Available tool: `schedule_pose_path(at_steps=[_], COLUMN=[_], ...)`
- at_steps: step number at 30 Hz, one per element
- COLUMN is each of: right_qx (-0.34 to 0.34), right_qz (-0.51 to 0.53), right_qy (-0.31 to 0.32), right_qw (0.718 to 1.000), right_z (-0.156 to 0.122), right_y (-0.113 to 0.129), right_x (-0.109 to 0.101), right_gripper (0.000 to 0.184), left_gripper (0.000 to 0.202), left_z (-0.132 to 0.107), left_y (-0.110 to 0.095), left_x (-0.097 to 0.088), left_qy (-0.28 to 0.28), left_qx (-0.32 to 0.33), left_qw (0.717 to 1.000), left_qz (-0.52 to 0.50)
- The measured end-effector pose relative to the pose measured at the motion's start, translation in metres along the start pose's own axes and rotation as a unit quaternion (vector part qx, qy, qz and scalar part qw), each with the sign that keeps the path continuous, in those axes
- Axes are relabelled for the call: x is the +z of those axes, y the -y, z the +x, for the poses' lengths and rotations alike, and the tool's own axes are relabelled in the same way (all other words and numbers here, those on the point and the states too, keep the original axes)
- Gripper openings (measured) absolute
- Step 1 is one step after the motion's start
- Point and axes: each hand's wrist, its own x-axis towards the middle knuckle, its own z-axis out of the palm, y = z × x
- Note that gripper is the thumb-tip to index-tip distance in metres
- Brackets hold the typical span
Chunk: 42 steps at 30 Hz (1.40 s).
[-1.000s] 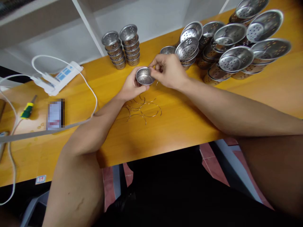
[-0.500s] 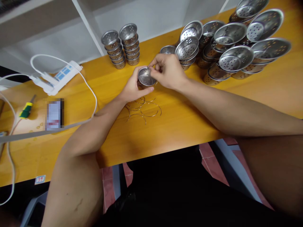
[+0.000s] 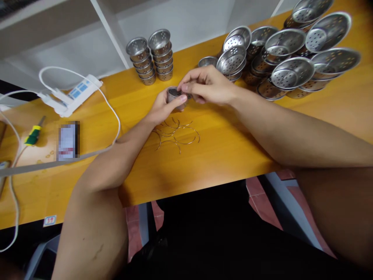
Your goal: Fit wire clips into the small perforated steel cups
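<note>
My left hand (image 3: 163, 107) is wrapped round a small perforated metal strainer cup (image 3: 171, 92), its thumb lying across the near side. My right hand (image 3: 210, 86) is at the cup's right rim, thumb and fingertips pressed together there. What those fingertips pinch, if anything, is too small and covered to make out. The two hands hide much of the cup. Just below it, several thin curved wire pieces (image 3: 175, 135) lie loose on the yellow wooden table (image 3: 186, 171).
Two stacks of similar cups (image 3: 150, 64) stand behind the left hand. Many larger strainer cups (image 3: 293, 74) are piled at the right, close to the right forearm. A power strip (image 3: 83, 93) with white cables, a phone (image 3: 67, 140) and a screwdriver (image 3: 33, 135) lie at the left.
The cup has tilted and is now more covered by my hands. My left thumb has moved up over its near side. My right fingers have shifted slightly left at the rim.
</note>
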Motion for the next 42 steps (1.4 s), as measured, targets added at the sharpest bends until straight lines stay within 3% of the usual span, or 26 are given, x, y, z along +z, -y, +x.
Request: schedule_pose_path(at_steps=[4, 7, 12, 18, 24, 29, 35, 42], right_qx=[0.04, 0.054, 0.052, 0.022, 0.057, 0.029, -0.045, -0.05], right_qz=[0.069, 0.084, 0.095, 0.076, 0.052, 0.042, -0.049, -0.194], right_qy=[0.032, 0.038, 0.018, 0.004, -0.014, -0.008, -0.108, -0.127], right_qw=[0.996, 0.994, 0.994, 0.997, 0.997, 0.999, 0.992, 0.971], right_z=[-0.005, -0.005, -0.004, -0.003, -0.006, -0.005, 0.001, -0.009], right_y=[0.01, 0.012, 0.01, 0.004, 0.012, 0.004, -0.014, -0.006], right_x=[0.001, 0.007, 0.009, 0.009, 0.014, 0.011, 0.009, 0.008], right_gripper=[0.065, 0.07, 0.073, 0.081, 0.081, 0.083, 0.086, 0.08], left_gripper=[0.09, 0.09, 0.1, 0.098, 0.096, 0.095, 0.102, 0.108], left_z=[-0.003, -0.001, 0.009, 0.011, 0.011, 0.012, 0.017, 0.021], left_y=[-0.006, 0.002, 0.019, 0.024, 0.026, 0.03, 0.04, 0.043], left_x=[0.003, -0.003, -0.015, -0.016, -0.017, -0.02, -0.027, -0.029], left_qy=[-0.006, 0.004, 0.012, 0.008, 0.004, 0.007, -0.028, -0.09], left_qx=[-0.03, -0.001, 0.074, 0.105, 0.123, 0.126, 0.143, 0.137], left_qw=[0.997, 0.999, 0.997, 0.992, 0.987, 0.984, 0.976, 0.971], left_qz=[-0.065, -0.046, 0.021, 0.07, 0.101, 0.127, 0.164, 0.177])
